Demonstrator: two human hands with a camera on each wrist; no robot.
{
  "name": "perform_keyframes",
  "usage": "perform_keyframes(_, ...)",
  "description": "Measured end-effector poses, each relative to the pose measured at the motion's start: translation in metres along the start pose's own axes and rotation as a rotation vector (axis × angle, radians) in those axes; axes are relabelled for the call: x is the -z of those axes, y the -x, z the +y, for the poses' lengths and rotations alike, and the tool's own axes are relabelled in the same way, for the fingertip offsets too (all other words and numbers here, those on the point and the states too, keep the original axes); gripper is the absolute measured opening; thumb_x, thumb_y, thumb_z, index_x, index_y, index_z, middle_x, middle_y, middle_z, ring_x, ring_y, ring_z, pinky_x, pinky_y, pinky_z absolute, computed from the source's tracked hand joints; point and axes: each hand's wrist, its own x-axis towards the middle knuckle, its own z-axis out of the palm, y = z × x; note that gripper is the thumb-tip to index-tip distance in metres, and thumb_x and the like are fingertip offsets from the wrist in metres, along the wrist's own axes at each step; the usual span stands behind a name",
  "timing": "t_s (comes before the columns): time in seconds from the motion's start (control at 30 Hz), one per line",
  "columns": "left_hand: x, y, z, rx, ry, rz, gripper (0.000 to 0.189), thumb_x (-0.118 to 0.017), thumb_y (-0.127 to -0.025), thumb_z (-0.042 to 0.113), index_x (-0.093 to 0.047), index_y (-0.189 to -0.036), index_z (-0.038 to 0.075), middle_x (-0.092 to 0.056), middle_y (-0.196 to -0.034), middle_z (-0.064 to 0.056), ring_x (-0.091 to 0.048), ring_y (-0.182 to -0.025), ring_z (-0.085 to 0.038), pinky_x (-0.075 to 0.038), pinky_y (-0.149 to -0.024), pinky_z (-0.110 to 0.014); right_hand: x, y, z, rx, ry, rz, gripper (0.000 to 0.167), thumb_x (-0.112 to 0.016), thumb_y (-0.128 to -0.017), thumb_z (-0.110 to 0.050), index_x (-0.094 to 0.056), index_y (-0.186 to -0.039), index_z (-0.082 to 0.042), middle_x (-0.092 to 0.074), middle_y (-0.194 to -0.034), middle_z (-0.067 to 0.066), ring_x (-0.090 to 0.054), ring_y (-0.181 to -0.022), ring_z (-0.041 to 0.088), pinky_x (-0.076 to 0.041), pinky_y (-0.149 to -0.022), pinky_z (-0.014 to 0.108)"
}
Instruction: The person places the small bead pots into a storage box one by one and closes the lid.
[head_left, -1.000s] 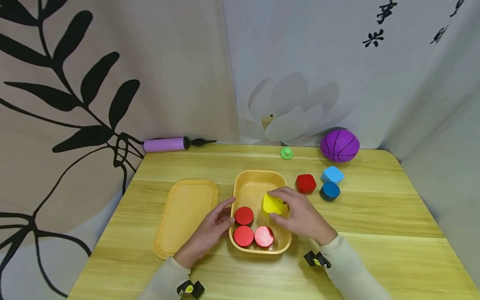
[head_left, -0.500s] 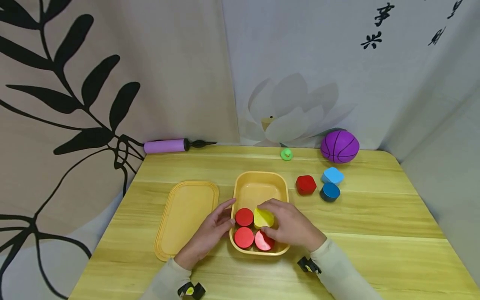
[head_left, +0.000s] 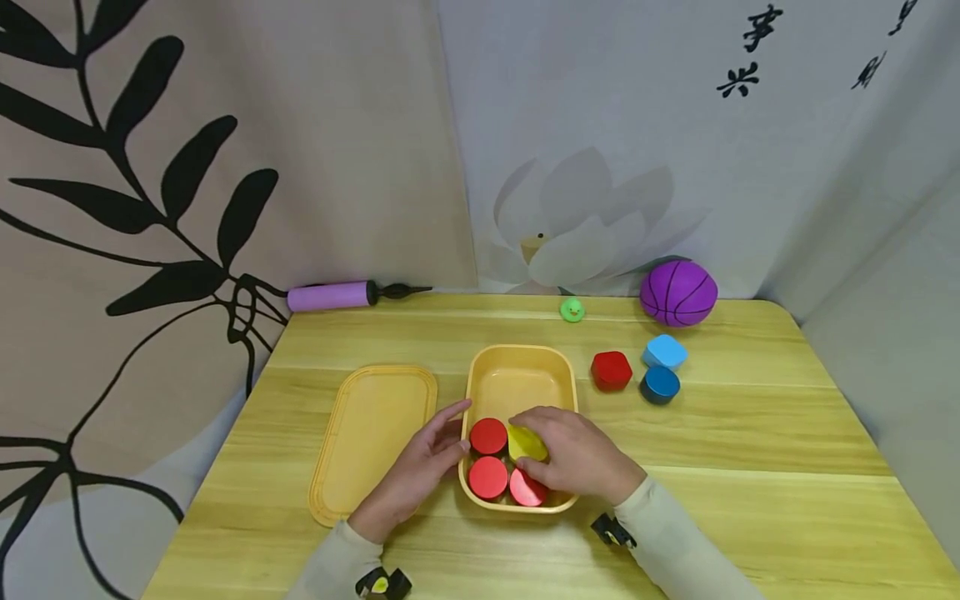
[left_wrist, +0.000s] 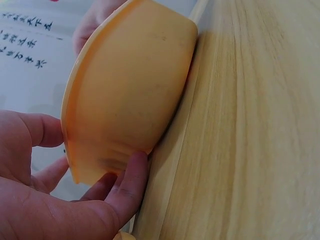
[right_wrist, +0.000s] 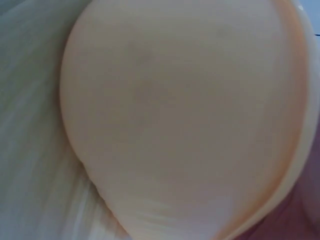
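Observation:
A yellow plastic box (head_left: 522, 354) stands on the table with several red round blocks (head_left: 489, 437) in its near part. My right hand (head_left: 573, 450) reaches over the box's right side and holds a yellow block (head_left: 527, 442) between thumb and fingers, beside the red blocks. The hand covers part of the yellow block and of the near right red block (head_left: 527, 489). My left hand (head_left: 420, 462) rests against the box's left side. In the left wrist view its fingertips (left_wrist: 136, 162) touch the outer wall (left_wrist: 132, 85). The right wrist view shows mostly the box's outer wall (right_wrist: 185, 105).
A yellow lid (head_left: 378, 433) lies left of the box. To the right are a red block (head_left: 611, 371), a light blue block (head_left: 664, 352) and a dark blue block (head_left: 660, 385). Along the back edge sit a purple pump (head_left: 330, 296), a small green duck (head_left: 572, 309) and a purple ball (head_left: 678, 293).
My right hand has carried the yellow block left and toward me, from the box's right side to beside the red blocks. The left hand has stayed against the box.

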Motion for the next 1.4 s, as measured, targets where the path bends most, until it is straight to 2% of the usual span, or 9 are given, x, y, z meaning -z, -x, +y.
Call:
perform_keyframes(0.13,0.000,0.000,0.000,0.004,-0.005,0.004,0.061,-0.060,-0.108,0.017,-0.039,-0.163,0.031,-0.049,-0.155,-0.017,-0.057,-0.136,-0.031,-0.058,-0.099,-0.039,0.001,0.000,0.000,-0.002,-0.006,0.015,0.051,-0.080,-0.092,-0.037,-0.070,-0.136,-0.014,-0.072,-0.135,0.003,-0.066,-0.128,0.025,-0.053,-0.111,0.048)
perform_keyframes(0.33,0.000,-0.001,0.000,0.001,-0.011,0.002,0.061,-0.060,-0.107,0.017,-0.040,-0.163,0.030,-0.050,-0.154,-0.017,-0.058,-0.134,-0.030,-0.058,-0.096,-0.038,0.008,0.001,0.003,0.024,-0.049,0.088,0.048,-0.081,-0.092,-0.031,-0.070,-0.135,-0.013,-0.072,-0.134,0.002,-0.067,-0.126,0.025,-0.054,-0.109,0.049)
perform_keyframes(0.57,0.001,-0.001,0.000,-0.020,-0.011,0.003,0.059,-0.060,-0.108,0.017,-0.041,-0.162,0.031,-0.050,-0.153,-0.019,-0.059,-0.130,-0.029,-0.057,-0.093,-0.037,0.026,0.003,0.020,0.007,-0.168,0.221,0.041,-0.080,-0.094,-0.024,-0.071,-0.133,-0.012,-0.073,-0.131,0.003,-0.070,-0.116,0.028,-0.060,-0.096,0.048)
perform_keyframes(0.77,0.000,0.000,0.001,-0.014,-0.005,0.007,0.059,-0.060,-0.107,0.016,-0.041,-0.162,0.032,-0.050,-0.153,-0.018,-0.058,-0.131,-0.029,-0.057,-0.094,-0.036,0.042,0.008,0.050,-0.049,-0.179,0.369,0.038,-0.080,-0.094,-0.019,-0.072,-0.130,-0.009,-0.075,-0.125,0.008,-0.072,-0.111,0.031,-0.061,-0.091,0.050)
perform_keyframes(0.93,0.000,0.000,0.001,-0.016,-0.001,0.001,0.060,-0.060,-0.108,0.015,-0.041,-0.162,0.030,-0.050,-0.153,-0.019,-0.057,-0.133,-0.030,-0.057,-0.096,-0.036,0.053,0.018,0.082,-0.128,-0.168,0.491,0.039,-0.080,-0.094,-0.015,-0.071,-0.130,-0.005,-0.075,-0.123,0.014,-0.070,-0.110,0.032,-0.060,-0.087,0.054)
perform_keyframes(1.17,0.001,0.000,0.001,-0.018,0.005,-0.017,0.060,-0.060,-0.108,0.017,-0.039,-0.163,0.028,-0.047,-0.155,-0.021,-0.056,-0.134,-0.030,-0.057,-0.097,-0.037,0.057,0.040,0.121,-0.260,-0.182,0.524,0.045,-0.075,-0.098,-0.018,-0.064,-0.140,-0.004,-0.070,-0.133,0.017,-0.068,-0.120,0.038,-0.058,-0.095,0.060)
perform_keyframes(1.4,0.000,0.000,0.002,-0.021,0.004,-0.008,0.061,-0.060,-0.108,0.016,-0.039,-0.164,0.027,-0.049,-0.154,-0.020,-0.057,-0.135,-0.030,-0.058,-0.095,-0.035,0.057,0.055,0.141,-0.343,-0.170,0.562,0.045,-0.075,-0.098,-0.017,-0.064,-0.139,0.000,-0.067,-0.131,0.021,-0.064,-0.120,0.039,-0.053,-0.099,0.060)
